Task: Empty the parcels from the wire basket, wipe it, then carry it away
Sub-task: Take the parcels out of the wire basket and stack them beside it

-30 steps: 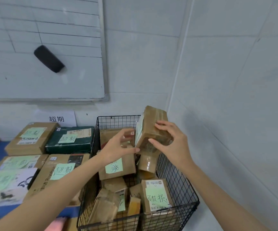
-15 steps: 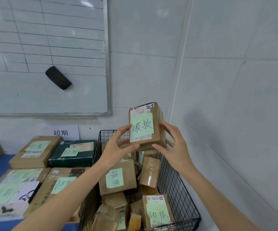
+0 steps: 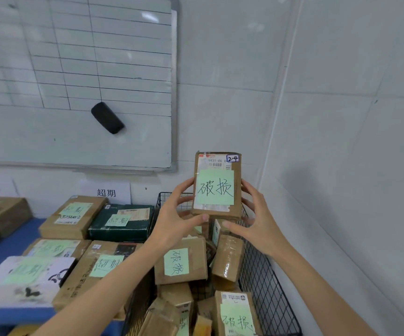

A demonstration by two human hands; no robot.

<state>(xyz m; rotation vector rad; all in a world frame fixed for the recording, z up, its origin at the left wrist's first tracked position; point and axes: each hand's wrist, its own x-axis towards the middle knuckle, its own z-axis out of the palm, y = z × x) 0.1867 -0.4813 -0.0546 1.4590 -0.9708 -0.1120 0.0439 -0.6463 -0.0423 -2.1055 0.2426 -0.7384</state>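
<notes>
White tiled walls (image 3: 341, 117) corner a black wire basket (image 3: 266, 282) crammed with brown cardboard parcels (image 3: 180, 263). Above it, one upright brown parcel (image 3: 216, 187) bearing a green note is clasped at its sides by the left grip (image 3: 176, 221) and right grip (image 3: 261, 224). Labelled boxes (image 3: 72, 214) crowd the blue bench (image 3: 9, 241) alongside.

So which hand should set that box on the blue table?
Probably the left hand: it grips the parcel on the side facing the blue table; the right hand is by the wall.
</notes>
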